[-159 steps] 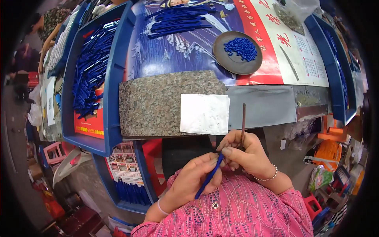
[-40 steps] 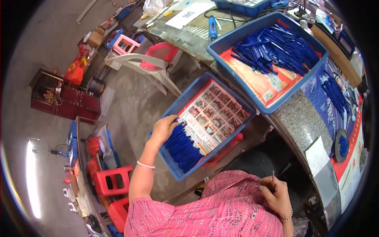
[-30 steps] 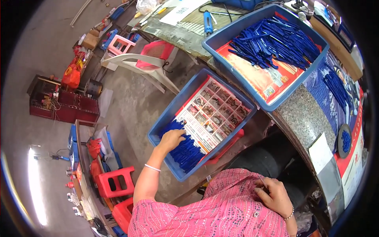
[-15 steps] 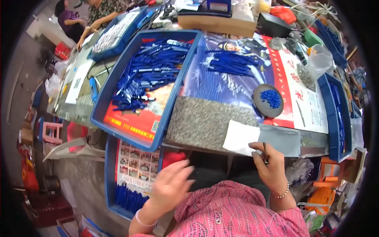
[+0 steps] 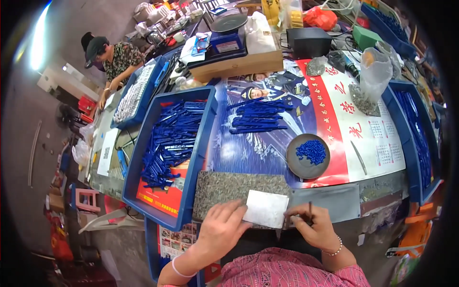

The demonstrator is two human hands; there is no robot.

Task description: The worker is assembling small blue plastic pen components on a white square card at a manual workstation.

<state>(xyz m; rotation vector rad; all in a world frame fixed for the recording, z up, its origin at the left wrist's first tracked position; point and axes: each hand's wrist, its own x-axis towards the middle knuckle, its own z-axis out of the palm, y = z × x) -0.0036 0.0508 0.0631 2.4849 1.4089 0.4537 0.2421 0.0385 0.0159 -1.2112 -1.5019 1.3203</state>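
Observation:
A white card-like sheet [image 5: 266, 208] lies on the speckled stone slab [image 5: 229, 184] at the table's front edge. My left hand [image 5: 222, 232] rests at the card's left edge, fingers stretched out and holding nothing visible. At the card's right edge, my right hand [image 5: 313, 227] is closed round a thin dark stick-like tool [image 5: 311, 210]; its exact kind is hard to make out. Beyond that hand stands a round dark dish [image 5: 292, 165] with small blue pieces [image 5: 311, 151]. Farther back lies a row of slim blue parts [image 5: 260, 116].
A blue tray [image 5: 128, 186] of blue parts stands at left, another blue tray [image 5: 420, 193] at the right edge. A pointed metal tool [image 5: 358, 158] lies on the poster [image 5: 334, 177]. A scale [image 5: 227, 43] stands behind. A co-worker [image 5: 122, 60] sits at far left.
My left hand has come up from over my lap to the card's left edge. My right hand stays by the card with the tool. The view has tilted up.

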